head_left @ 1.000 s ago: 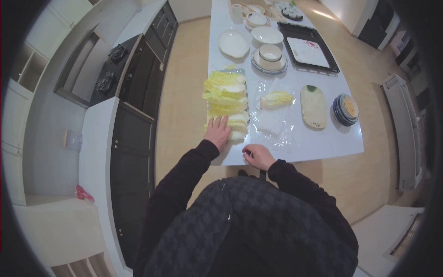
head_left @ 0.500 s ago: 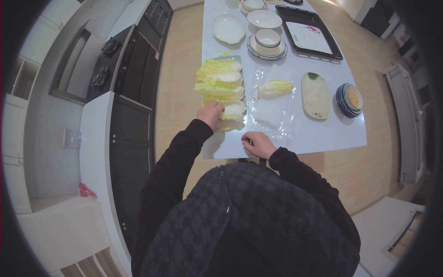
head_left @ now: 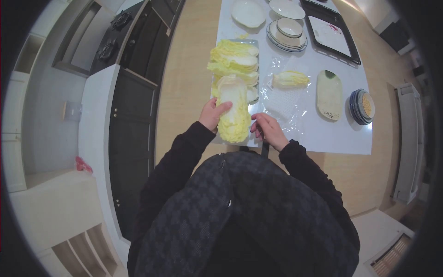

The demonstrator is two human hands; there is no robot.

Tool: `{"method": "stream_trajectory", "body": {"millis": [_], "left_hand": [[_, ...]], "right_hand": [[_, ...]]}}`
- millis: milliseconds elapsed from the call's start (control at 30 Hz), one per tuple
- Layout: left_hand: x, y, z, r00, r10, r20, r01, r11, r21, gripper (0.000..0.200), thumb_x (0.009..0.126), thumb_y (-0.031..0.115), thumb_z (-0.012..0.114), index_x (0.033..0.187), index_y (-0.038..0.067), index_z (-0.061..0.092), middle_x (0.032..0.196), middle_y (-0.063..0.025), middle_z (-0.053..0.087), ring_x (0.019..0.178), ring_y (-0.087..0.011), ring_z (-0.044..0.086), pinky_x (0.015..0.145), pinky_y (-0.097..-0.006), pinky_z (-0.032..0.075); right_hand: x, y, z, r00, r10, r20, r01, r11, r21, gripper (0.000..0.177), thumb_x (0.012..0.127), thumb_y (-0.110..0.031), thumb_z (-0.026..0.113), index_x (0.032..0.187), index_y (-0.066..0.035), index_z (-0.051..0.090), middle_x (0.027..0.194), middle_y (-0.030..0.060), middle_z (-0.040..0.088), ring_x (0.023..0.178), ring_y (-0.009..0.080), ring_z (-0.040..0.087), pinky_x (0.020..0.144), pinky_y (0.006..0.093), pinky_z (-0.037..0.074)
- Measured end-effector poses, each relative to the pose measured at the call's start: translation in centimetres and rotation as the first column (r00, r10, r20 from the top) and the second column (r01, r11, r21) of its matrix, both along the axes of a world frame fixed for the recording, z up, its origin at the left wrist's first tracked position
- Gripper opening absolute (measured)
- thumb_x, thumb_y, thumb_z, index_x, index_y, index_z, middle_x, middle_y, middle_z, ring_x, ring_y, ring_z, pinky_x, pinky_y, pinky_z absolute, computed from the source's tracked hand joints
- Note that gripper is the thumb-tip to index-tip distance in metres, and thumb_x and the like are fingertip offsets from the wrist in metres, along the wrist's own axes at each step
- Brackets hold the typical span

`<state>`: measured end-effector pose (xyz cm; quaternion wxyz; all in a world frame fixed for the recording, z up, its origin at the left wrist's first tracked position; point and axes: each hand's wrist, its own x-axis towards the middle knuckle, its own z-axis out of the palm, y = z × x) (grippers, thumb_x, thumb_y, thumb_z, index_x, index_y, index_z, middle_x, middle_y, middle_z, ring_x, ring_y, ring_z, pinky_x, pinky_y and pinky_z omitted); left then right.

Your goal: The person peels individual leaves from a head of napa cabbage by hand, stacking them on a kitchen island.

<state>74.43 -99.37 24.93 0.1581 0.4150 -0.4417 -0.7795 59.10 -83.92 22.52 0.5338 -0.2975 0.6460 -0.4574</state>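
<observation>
My left hand (head_left: 213, 114) is closed around the left side of a napa cabbage piece (head_left: 233, 108), thumb across its front. The piece stands lengthwise, white stem end away from me and yellow leafy end toward me. Just right of it, my right hand (head_left: 269, 130) hovers with fingers loosely bent and apart, holding nothing I can see. Beyond the held piece, several other napa cabbage pieces (head_left: 236, 60) lie in a row on a rectangular tray (head_left: 254, 43), partly hidden by it. A smaller cabbage piece (head_left: 290, 79) rests on clear plastic wrapping (head_left: 279, 104) to the right.
On the white table (head_left: 341, 138) are a green-and-white oblong plate (head_left: 329, 99), stacked dark-rimmed dishes with yellow bits (head_left: 361, 107), stacked plates and a bowl (head_left: 287, 34), a white plate (head_left: 248, 12) and a black baking tray (head_left: 353, 51) holding a white board (head_left: 327, 34). Dark cabinets (head_left: 131, 138) stand left.
My left hand has lifted a napa cabbage piece off the near end of the tray and turned it lengthwise toward me. My right hand has moved up beside it. The camera view has shifted.
</observation>
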Motion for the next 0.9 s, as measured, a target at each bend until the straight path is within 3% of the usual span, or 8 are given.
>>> {"method": "stream_trajectory", "body": {"millis": [200, 300, 400, 500, 600, 767, 900], "left_hand": [[2.7, 0.2, 1.0, 0.998, 0.056, 0.025, -0.058, 0.994, 0.088, 0.044, 0.084, 0.027, 0.07, 0.118, 0.004, 0.054, 0.112, -0.0148, 0.064, 0.102, -0.0292, 0.065, 0.085, -0.0397, 0.054], [5.2, -0.6, 1.0, 0.995, 0.089, -0.051, -0.084, 0.991, 0.1, 0.04, 0.085, 0.023, 0.069, 0.116, 0.002, 0.055, 0.109, -0.0164, 0.064, 0.096, -0.03, 0.066, 0.082, -0.0419, 0.055], [8.4, -2.1, 0.3, 0.973, 0.15, -0.177, -0.126, 0.982, 0.142, 0.043, 0.084, 0.015, 0.067, 0.122, 0.003, 0.051, 0.111, -0.0159, 0.062, 0.1, -0.0289, 0.064, 0.085, -0.0412, 0.055], [12.5, -4.4, 1.4, 0.961, 0.152, -0.233, -0.1, 0.971, 0.218, 0.049, 0.084, 0.012, 0.061, 0.129, 0.006, 0.045, 0.115, -0.0162, 0.057, 0.109, -0.03, 0.059, 0.094, -0.0418, 0.051], [17.4, -7.4, 2.0, 0.943, 0.161, -0.292, -0.083, 0.962, 0.262, 0.052, 0.083, 0.005, 0.055, 0.133, 0.003, 0.043, 0.122, -0.019, 0.056, 0.114, -0.0329, 0.056, 0.099, -0.0434, 0.049], [25.6, -12.6, 2.2, 0.912, 0.079, -0.402, 0.038, 0.961, 0.274, 0.053, 0.081, 0.007, 0.057, 0.133, 0.005, 0.044, 0.122, -0.0166, 0.056, 0.116, -0.0319, 0.055, 0.1, -0.0417, 0.048], [29.3, -14.6, 2.2, 0.882, 0.104, -0.459, 0.031, 0.96, 0.278, 0.054, 0.08, 0.003, 0.053, 0.134, 0.002, 0.044, 0.123, -0.0175, 0.057, 0.115, -0.0315, 0.056, 0.102, -0.0413, 0.046]], "right_hand": [[2.4, -2.3, 2.9, 1.0, -0.023, -0.013, 0.021, 0.995, -0.099, 0.039, 0.103, -0.038, 0.04, 0.112, -0.006, 0.059, 0.08, 0.0053, 0.061, 0.061, 0.0108, 0.055, 0.052, 0.0215, 0.044], [5.0, -4.2, 4.9, 0.982, -0.03, -0.185, -0.002, 0.985, -0.17, 0.035, 0.1, -0.036, 0.048, 0.119, -0.008, 0.056, 0.085, 0.0054, 0.06, 0.067, 0.0134, 0.057, 0.054, 0.0244, 0.045], [8.2, -6.3, 5.7, 0.945, -0.027, -0.327, -0.051, 0.973, -0.227, 0.032, 0.096, -0.027, 0.058, 0.123, -0.009, 0.054, 0.088, 0.0038, 0.058, 0.077, 0.0133, 0.054, 0.07, 0.0265, 0.044], [12.5, -8.9, 5.6, 0.876, -0.08, -0.475, -0.099, 0.935, -0.34, 0.038, 0.093, -0.018, 0.063, 0.128, -0.009, 0.053, 0.086, 0.0034, 0.057, 0.074, 0.0137, 0.053, 0.071, 0.0268, 0.046], [16.9, -12.1, 5.8, 0.823, -0.098, -0.56, -0.14, 0.92, -0.367, 0.034, 0.092, -0.017, 0.064, 0.123, -0.007, 0.056, 0.087, 0.0054, 0.059, 0.073, 0.0159, 0.056, 0.068, 0.0274, 0.048], [24.2, -17.1, 6.0, 0.726, -0.184, -0.663, -0.246, 0.83, -0.5, 0.026, 0.091, -0.011, 0.061, 0.117, -0.005, 0.063, 0.096, 0.0086, 0.066, 0.079, 0.0185, 0.059, 0.067, 0.0283, 0.048], [27.7, -19.9, 6.4, 0.672, -0.202, -0.712, -0.334, 0.775, -0.536, 0.023, 0.09, -0.007, 0.06, 0.112, -0.007, 0.066, 0.097, 0.0099, 0.06, 0.073, 0.0179, 0.055, 0.065, 0.0287, 0.046]]}}
